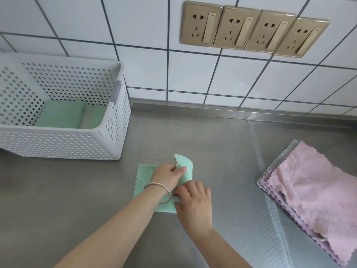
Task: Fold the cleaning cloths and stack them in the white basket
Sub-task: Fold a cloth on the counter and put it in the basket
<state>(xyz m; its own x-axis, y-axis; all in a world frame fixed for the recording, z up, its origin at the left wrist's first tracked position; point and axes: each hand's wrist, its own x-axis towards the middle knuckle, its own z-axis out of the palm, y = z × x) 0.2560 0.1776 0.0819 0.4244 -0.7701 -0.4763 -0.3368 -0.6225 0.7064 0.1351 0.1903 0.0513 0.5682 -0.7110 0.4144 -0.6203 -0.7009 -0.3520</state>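
Observation:
A mint green cleaning cloth lies on the steel counter in front of me, its far right corner lifted and turned over. My left hand, with a metal bangle at the wrist, pinches that raised flap. My right hand grips the cloth's near right edge, fingers curled over it. The white perforated basket stands at the back left and holds folded green cloths on its floor. A pile of unfolded pink and lilac cloths lies on the counter to the right.
The steel counter meets a white tiled wall at the back. Several gold sockets with switches are mounted on the wall above. A bare strip of counter lies between the green cloth and the pink pile.

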